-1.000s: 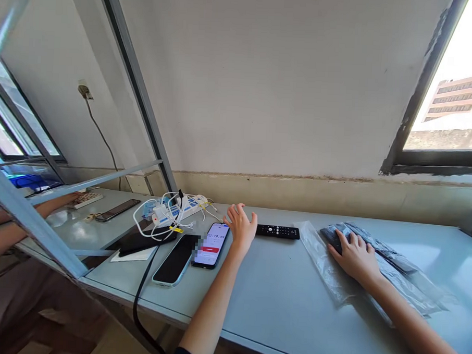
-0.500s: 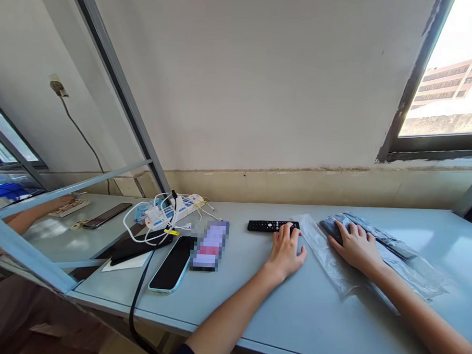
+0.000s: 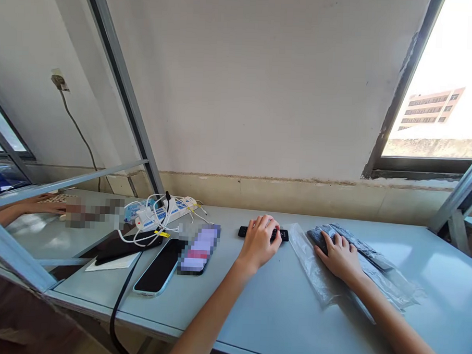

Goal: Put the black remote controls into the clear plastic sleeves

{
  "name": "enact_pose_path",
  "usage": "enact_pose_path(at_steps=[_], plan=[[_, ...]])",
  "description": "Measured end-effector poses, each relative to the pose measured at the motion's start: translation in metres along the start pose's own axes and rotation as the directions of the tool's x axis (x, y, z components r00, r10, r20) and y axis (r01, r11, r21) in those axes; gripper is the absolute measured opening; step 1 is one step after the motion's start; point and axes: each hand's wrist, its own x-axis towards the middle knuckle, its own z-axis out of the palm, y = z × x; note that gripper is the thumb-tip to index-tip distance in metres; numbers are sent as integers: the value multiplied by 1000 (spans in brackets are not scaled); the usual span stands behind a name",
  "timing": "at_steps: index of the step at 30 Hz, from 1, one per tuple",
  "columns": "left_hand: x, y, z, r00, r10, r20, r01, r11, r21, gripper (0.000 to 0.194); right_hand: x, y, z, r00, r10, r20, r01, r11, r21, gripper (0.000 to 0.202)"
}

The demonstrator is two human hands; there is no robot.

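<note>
Left hand [image 3: 260, 240] curls over the remote [image 3: 284, 235], seemingly the grasping step, grip unclear; right hand [image 3: 341, 257] spreads loosely, bag [image 3: 308, 271] beneath. Any lift needs a firm edge pinch.

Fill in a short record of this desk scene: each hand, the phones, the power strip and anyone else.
Left hand: over a black remote, fingers bent; grip unclear
Right hand: fingers spread over a dark item and clear plastic
Phones: dark-screen phone beside lit phone
Power strip: white and blue, with white cables tangled over it
Other person: hand at far left
</note>
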Motion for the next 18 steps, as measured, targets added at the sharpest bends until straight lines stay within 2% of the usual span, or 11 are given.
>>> enact_pose_path(at_steps=[4, 7, 9, 12, 15, 18], plan=[[-38, -1, -24, 991, -38, -125, 32, 998, -50, 16, 1, 2, 2, 1000, -14, -19, 14, 1000, 7, 53], [-84, -17, -36, 961, -166, -222, 165, 986, -21, 18, 1, 3, 1, 1000, -27, 6, 27, 1000, -1, 53], [-114, -34, -41, 920, -261, -292, 285, 958, 42, 21, 1, 3, -1, 999, -31, 27, 31, 1000, 0, 54], [-148, -60, -50, 832, -377, -407, 474, 865, 167, 29, 1, 2, -1, 999, -28, 36, 28, 1000, 0, 54], [-167, -78, -61, 770, -465, -437, 597, 766, 237, 37, 2, 4, 2, 999, -31, 39, 31, 999, -5, 55], [-174, -87, -69, 738, -535, -412, 654, 719, 237, 42, 3, 6, 7, 999, -47, 13, 47, 999, 3, 55]])
